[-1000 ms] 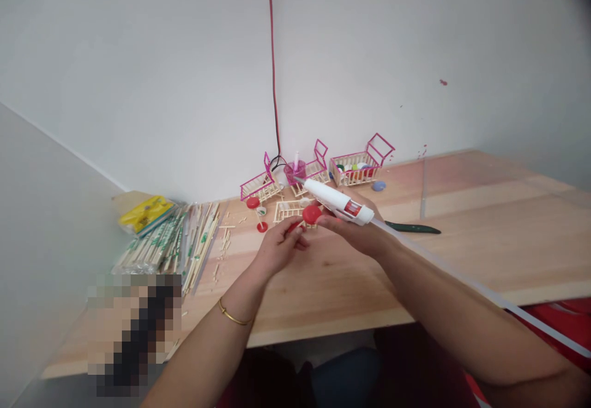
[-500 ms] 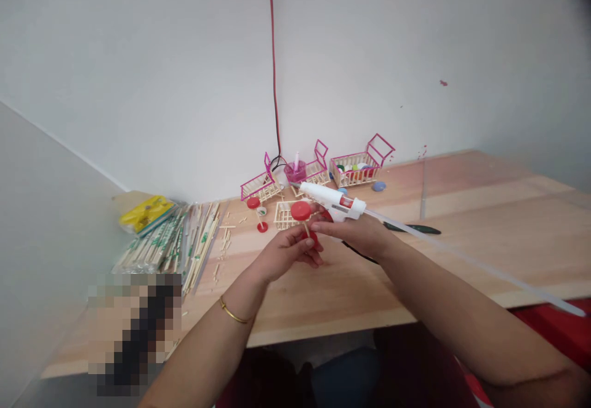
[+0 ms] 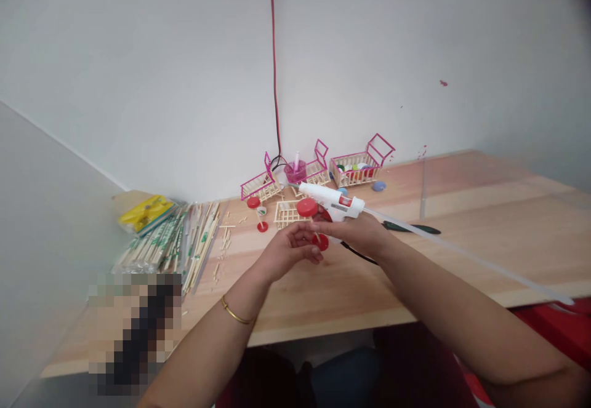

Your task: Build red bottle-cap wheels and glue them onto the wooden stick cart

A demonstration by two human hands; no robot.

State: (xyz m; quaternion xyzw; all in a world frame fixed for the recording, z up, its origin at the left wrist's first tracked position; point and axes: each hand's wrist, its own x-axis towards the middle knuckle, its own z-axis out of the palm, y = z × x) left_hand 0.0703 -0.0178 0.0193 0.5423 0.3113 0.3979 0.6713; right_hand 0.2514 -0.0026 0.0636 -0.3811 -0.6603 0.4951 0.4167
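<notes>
My left hand (image 3: 289,250) pinches a short stick with a red bottle cap at each end; the upper red cap (image 3: 306,207) stands above my fingers and the lower red cap (image 3: 320,242) shows below them. My right hand (image 3: 359,234) grips a white glue gun (image 3: 331,200) with a long clear glue stick (image 3: 466,257) trailing out to the right. The gun's nozzle points left, right beside the upper cap. Both hands hover over the wooden table (image 3: 438,254).
Behind the hands stand small stick baskets with pink frames (image 3: 357,165), a flat stick grid (image 3: 287,213), another red cap axle (image 3: 257,214) and a pink cup (image 3: 295,171). Bundles of chopsticks (image 3: 175,242) and a yellow packet (image 3: 145,212) lie left. A dark green tool (image 3: 410,228) lies right.
The cap axle has turned more upright in my left hand, so the lower cap now shows. The glue gun swung down and left, its nozzle now at the upper cap.
</notes>
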